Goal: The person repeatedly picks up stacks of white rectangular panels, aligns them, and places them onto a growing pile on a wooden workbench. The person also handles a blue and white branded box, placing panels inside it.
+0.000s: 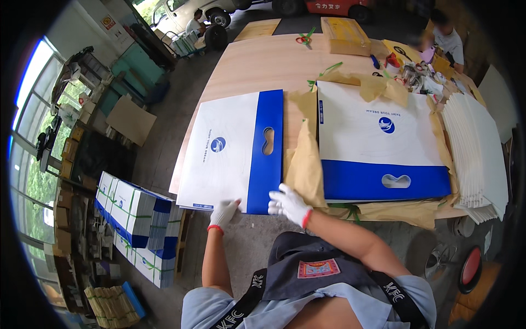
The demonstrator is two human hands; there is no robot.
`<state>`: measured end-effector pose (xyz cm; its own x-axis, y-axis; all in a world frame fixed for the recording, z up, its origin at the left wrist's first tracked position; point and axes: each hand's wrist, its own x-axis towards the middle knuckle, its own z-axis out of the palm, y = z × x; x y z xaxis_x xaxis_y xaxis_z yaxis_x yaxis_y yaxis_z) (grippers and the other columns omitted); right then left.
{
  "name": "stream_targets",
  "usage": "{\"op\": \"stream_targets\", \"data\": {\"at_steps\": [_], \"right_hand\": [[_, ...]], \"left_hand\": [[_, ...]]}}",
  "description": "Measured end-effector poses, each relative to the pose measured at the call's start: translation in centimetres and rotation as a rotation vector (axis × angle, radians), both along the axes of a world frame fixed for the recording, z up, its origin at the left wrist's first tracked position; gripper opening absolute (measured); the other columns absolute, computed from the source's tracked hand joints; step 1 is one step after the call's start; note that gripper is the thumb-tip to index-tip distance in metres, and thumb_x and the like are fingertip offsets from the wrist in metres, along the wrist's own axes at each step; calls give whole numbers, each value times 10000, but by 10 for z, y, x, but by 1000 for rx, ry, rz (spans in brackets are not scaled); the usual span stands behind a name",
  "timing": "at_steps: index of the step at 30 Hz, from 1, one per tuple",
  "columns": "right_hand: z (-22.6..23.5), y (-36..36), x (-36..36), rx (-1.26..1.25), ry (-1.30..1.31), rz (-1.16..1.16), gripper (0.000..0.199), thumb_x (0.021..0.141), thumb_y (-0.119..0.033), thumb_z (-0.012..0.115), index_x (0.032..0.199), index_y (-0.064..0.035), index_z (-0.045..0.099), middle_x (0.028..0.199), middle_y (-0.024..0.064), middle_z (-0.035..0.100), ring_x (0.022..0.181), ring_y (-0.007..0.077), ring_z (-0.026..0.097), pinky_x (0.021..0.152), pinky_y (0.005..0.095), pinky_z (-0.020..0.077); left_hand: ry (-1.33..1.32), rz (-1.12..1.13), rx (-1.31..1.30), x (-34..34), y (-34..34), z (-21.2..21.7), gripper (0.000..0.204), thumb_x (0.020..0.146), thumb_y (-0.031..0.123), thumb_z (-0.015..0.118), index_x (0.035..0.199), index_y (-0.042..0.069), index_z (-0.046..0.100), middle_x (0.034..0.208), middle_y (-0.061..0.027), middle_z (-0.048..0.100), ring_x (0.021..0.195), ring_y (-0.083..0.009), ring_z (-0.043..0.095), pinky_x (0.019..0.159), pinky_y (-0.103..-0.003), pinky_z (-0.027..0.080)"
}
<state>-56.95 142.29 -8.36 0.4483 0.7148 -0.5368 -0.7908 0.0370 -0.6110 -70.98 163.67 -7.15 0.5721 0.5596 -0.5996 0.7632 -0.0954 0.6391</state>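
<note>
Flat white sheets with a blue band and a kidney-shaped handle hole, like carrier-board panels point(222, 159), lie in a pile at the left of the table. My left hand point(223, 213), in a white glove with a red cuff, is at the pile's near edge, thumb tip bare and fingers loosely bent. My right hand point(289, 205), gloved alike, has its fingers apart by the near right corner of the blue band. To its right, a second pile of matching panels point(361, 140) rests on brown wrapping paper point(305, 172).
The wooden table point(235, 71) carries scissors point(303, 40), a brown-wrapped package point(345, 35) and tape clutter. White sheets point(474, 153) fan out at the right edge. Strapped bundles point(131, 214) stand on a pallet at the left. A stool point(470, 268) is behind right; another person point(449, 41) sits far right.
</note>
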Motion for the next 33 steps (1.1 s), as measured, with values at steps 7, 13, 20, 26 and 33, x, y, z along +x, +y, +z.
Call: {"op": "stream_targets", "data": {"at_steps": [7, 13, 20, 26, 33], "right_hand": [[52, -181, -6, 102, -323, 401, 400, 1018, -233, 528, 1357, -22, 502, 1179, 137, 665, 912, 183, 682, 800, 289, 550], [14, -306, -8, -144, -235, -101, 321, 1013, -206, 503, 1281, -33, 532, 1097, 144, 663, 852, 195, 674, 741, 302, 560], [-8, -353, -31, -171, -100, -493, 345, 991, -241, 551, 1272, -42, 523, 1061, 131, 659, 815, 193, 653, 705, 329, 560], [-9, -346, -15, -71, -139, -495, 303, 997, -196, 527, 1250, -30, 546, 1016, 111, 674, 783, 178, 655, 675, 299, 559], [-29, -373, 6, 237, -60, -528, 265, 995, -177, 538, 1210, -25, 565, 972, 86, 656, 774, 141, 627, 643, 271, 522]], "left_hand": [[-862, -844, 258, 190, -238, 111, 227, 890, 165, 652, 1101, 92, 691, 890, -150, 718, 807, -231, 711, 662, -346, 545], [-466, -1363, 882, 274, -391, -12, 519, 782, 350, 725, 1232, 120, 609, 964, -104, 702, 881, -317, 686, 752, -394, 554], [-292, -1585, 637, 296, -376, 40, 293, 782, 332, 712, 949, 94, 749, 840, -105, 722, 797, -293, 704, 680, -412, 554], [-439, -1403, 491, 309, -359, 70, 359, 842, 364, 652, 1113, 130, 672, 844, -121, 686, 775, -280, 680, 705, -405, 522], [-641, -1049, 921, 329, -334, 238, 244, 893, 239, 598, 1087, 111, 671, 933, -145, 710, 803, -327, 697, 686, -392, 552]]}}
